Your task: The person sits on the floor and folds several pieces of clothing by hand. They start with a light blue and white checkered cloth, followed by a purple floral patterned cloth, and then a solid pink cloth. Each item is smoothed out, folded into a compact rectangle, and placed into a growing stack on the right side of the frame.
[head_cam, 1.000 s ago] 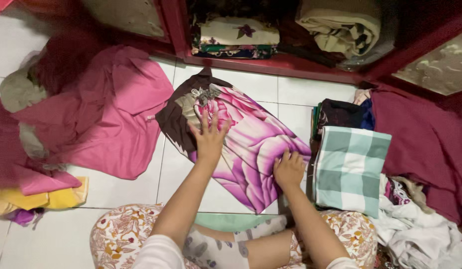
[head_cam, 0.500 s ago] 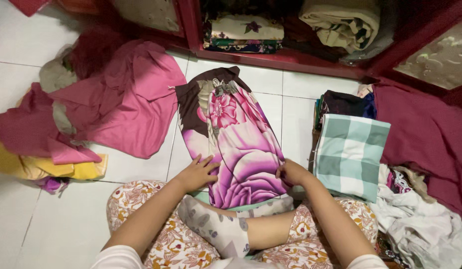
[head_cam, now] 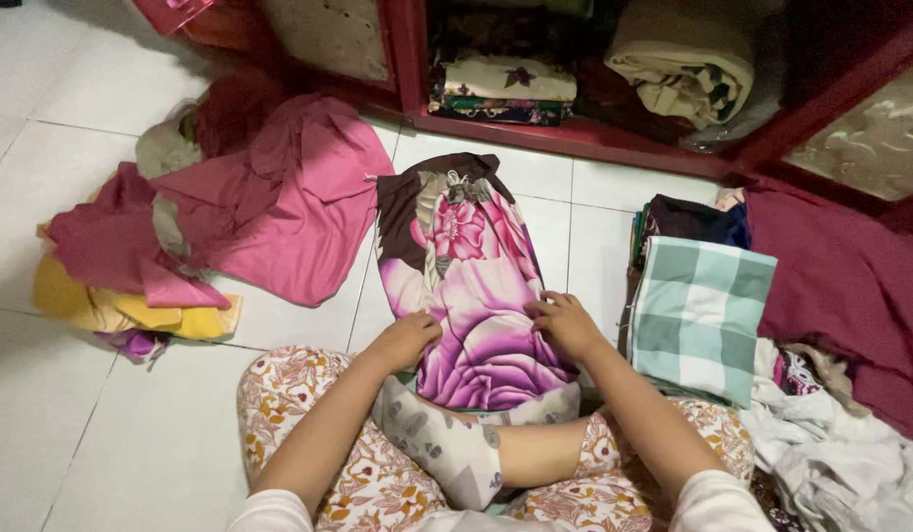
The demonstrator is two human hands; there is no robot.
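Observation:
A folded cloth with big pink and purple flowers [head_cam: 466, 286] lies lengthwise on the white tiled floor [head_cam: 131, 414] in front of my crossed legs. My left hand [head_cam: 407, 340] pinches its near left edge, fingers curled on the fabric. My right hand [head_cam: 565, 323] grips the near right edge. The cloth's near end rests against my socked foot [head_cam: 447, 448].
A stack of folded clothes topped by a green checked cloth [head_cam: 698, 315] sits right of the floral cloth. Pink and yellow garments [head_cam: 230, 212] lie heaped at left. A maroon sheet [head_cam: 850, 286] and white laundry [head_cam: 841, 458] lie at right. A red wardrobe [head_cam: 594, 133] with folded textiles stands ahead.
The floral cloth has been turned from slanted to straight and drawn toward my legs. My left hand came back from its far end to the near edge; both hands now grip it.

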